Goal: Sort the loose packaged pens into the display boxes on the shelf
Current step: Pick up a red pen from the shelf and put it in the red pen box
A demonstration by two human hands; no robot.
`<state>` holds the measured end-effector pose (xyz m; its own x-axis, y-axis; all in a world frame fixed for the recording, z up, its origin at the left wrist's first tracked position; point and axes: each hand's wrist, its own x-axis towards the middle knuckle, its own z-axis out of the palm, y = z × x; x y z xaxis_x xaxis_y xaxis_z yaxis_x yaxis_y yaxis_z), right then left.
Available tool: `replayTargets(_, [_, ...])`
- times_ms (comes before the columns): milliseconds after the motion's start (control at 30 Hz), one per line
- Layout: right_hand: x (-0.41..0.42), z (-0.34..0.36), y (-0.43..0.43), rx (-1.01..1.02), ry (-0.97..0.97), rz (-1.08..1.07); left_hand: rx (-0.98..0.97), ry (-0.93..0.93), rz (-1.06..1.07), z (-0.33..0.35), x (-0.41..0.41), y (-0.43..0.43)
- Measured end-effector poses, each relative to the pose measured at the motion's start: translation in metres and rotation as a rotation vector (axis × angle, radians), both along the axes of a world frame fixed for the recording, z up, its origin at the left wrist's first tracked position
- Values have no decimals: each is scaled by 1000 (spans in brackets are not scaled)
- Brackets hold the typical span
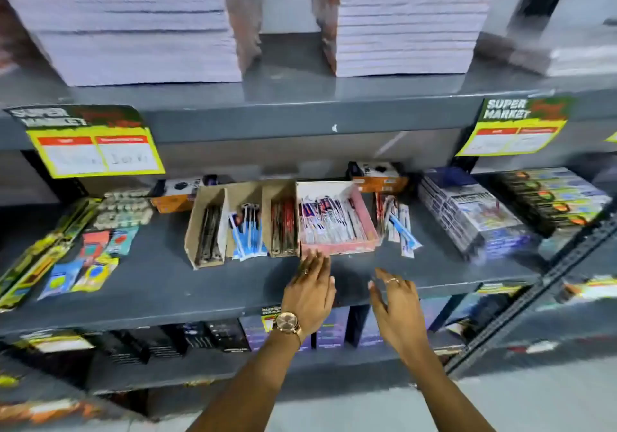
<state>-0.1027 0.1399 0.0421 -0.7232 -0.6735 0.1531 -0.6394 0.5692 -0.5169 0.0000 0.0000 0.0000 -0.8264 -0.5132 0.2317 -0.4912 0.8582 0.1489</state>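
left grip (309, 293): fingers spread, grasping nothing, tips touching the front edge of the pink cardboard display box (340, 248).
right grip (395, 309): released, palm turned inward, hovering over the dark grey metal shelf (207, 284).
loose pens: small heap of clear-wrapped blue and white packaged pens (399, 228), beyond and slightly right of the right grip, just beside the pink box.
handling: likely light, slick film, thin and flexible; best pinched across the middle of a packet, several at once.
target boxes: three brown cardboard display boxes (240, 223), beyond and left of the left grip, holding black, blue and red pens.
in the way: nothing between grips and heap; stacked blue-and-white boxed packs (467, 214) crowd its right side.
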Motion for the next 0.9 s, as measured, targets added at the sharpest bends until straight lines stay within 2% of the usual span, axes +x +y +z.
replayTargets(100, [-41, 0, -18, 23, 52, -46, 64, -18, 93, -10, -5, 2])
replayTargets(367, [-124, 30, -82, 146, -130, -159, -1, -4, 98, -32, -3, -4])
replayTargets(467, [-136, 40, -109, 176, -233, -211, -3, 49, 110, -29, -5, -2])
replayTargets(633, [-149, 36, -125, 257, -281, -258, -78, 126, 94, -29, -6, -2])
replayTargets(767, [-153, 26, -126, 200, -344, -301, -76, 121, 97, -30, -6, -3])
replayTargets(900, [-156, 28, -122, 124, -430, -350, 6, 96, 102, -25, -4, -3])
